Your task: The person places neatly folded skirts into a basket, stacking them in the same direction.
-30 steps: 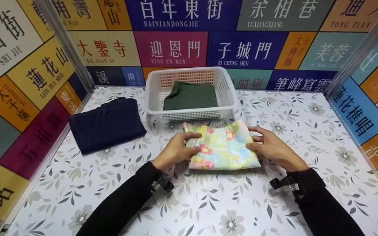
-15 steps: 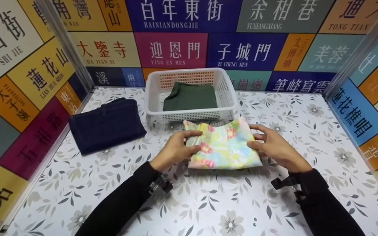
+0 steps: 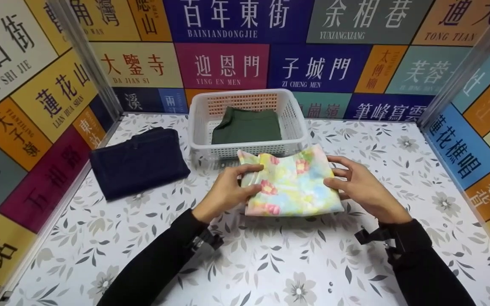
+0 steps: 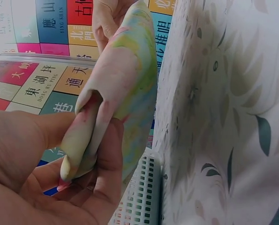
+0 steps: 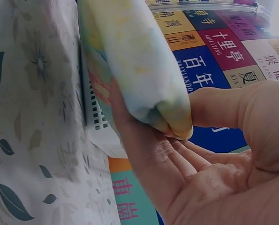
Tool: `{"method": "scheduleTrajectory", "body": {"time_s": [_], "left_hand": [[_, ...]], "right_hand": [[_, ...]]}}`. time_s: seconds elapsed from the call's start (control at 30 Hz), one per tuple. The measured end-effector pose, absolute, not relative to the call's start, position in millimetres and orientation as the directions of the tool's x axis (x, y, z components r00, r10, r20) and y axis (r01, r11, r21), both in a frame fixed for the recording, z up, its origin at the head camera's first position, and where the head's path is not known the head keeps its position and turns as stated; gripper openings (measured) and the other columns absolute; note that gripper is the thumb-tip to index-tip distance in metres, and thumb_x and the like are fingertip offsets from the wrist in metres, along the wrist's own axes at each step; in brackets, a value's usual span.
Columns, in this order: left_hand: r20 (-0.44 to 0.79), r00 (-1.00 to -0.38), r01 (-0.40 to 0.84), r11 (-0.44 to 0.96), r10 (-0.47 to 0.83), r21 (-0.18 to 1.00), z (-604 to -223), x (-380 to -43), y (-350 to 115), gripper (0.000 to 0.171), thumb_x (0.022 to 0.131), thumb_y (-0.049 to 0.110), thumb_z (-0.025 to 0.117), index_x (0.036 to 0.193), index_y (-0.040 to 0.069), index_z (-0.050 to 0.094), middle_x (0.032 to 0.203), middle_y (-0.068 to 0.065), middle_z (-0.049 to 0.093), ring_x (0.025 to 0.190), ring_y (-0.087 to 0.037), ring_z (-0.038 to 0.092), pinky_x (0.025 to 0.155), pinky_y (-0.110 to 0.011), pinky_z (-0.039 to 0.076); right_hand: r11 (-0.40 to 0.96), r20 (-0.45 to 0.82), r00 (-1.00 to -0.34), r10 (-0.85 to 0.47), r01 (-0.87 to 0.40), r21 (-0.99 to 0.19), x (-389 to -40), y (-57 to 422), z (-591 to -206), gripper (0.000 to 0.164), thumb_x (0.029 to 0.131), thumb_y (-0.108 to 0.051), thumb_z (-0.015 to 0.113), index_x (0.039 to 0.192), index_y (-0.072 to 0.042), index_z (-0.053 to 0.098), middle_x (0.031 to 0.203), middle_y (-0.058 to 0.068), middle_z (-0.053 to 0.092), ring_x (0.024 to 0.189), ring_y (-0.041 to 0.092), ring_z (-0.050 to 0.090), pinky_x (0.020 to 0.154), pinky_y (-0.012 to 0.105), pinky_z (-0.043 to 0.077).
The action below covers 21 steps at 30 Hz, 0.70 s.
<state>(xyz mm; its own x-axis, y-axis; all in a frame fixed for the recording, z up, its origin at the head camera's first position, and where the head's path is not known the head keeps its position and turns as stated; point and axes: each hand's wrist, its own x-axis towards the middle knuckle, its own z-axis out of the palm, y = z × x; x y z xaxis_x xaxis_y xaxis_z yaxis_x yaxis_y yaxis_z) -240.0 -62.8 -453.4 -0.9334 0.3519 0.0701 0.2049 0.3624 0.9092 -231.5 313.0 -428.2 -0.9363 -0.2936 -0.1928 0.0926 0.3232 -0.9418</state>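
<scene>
Between both hands is a folded floral cloth [image 3: 292, 182] in yellow, pale blue and pink, just in front of the basket. My left hand [image 3: 234, 187] pinches its left edge, thumb on top and fingers beneath. In the left wrist view the cloth's folded layers [image 4: 90, 126] show between thumb and fingers. The right hand [image 3: 360, 187] grips the opposite edge; the right wrist view has the thumb on one face of the cloth [image 5: 144, 61] and the fingers on the other. A white plastic basket [image 3: 247, 146] behind holds a folded dark green cloth [image 3: 249, 125].
A folded navy garment [image 3: 141, 163] lies on the table left of the basket. The tabletop has a white leaf-and-flower cover [image 3: 296, 263]. Panels with coloured sign patterns [image 3: 228, 63] stand at the back and both sides.
Both hands have raised the floral cloth slightly, its back edge coming closer to the basket. The right hand has shifted a little to the right. Basket and navy garment stay put.
</scene>
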Motion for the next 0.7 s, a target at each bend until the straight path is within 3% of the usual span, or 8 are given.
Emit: {"method": "scheduleTrajectory", "body": {"time_s": [0.27, 0.53, 0.7], "left_hand": [[0.063, -0.940, 0.181, 0.335, 0.335, 0.924, -445.1, -238.3, -65.2, 0.060, 0.103, 0.013, 0.089, 0.160, 0.021, 0.073, 0.146, -0.017, 0.080, 0.083, -0.009, 0.076, 0.073, -0.023, 0.063], [0.120, -0.939, 0.224, 0.306, 0.323, 0.925, -437.1, -237.3, -67.8, 0.059, 0.102, 0.014, 0.089, 0.158, 0.023, 0.074, 0.153, -0.013, 0.077, 0.073, -0.009, 0.071, 0.067, -0.023, 0.060], [0.149, -0.936, 0.237, 0.259, 0.318, 0.936, -430.3, -236.8, -68.4, 0.059, 0.101, 0.010, 0.090, 0.157, 0.020, 0.075, 0.154, -0.015, 0.077, 0.091, -0.011, 0.078, 0.074, -0.022, 0.064]], "right_hand": [[0.284, -0.177, -0.939, -0.296, 0.091, -0.955, -228.3, 314.4, -419.5, 0.083, 0.115, -0.021, 0.077, 0.184, -0.019, 0.031, 0.171, 0.021, 0.061, 0.122, 0.019, 0.081, 0.094, 0.040, 0.072], [0.277, -0.162, -0.948, -0.273, 0.084, -0.957, -228.1, 313.2, -413.7, 0.082, 0.115, -0.022, 0.077, 0.184, -0.019, 0.032, 0.165, 0.017, 0.066, 0.122, 0.017, 0.081, 0.093, 0.039, 0.072], [0.255, -0.139, -0.952, -0.274, 0.067, -0.965, -228.8, 313.0, -408.5, 0.081, 0.115, -0.020, 0.078, 0.183, -0.017, 0.034, 0.157, 0.008, 0.072, 0.121, 0.017, 0.082, 0.093, 0.039, 0.073]]}}
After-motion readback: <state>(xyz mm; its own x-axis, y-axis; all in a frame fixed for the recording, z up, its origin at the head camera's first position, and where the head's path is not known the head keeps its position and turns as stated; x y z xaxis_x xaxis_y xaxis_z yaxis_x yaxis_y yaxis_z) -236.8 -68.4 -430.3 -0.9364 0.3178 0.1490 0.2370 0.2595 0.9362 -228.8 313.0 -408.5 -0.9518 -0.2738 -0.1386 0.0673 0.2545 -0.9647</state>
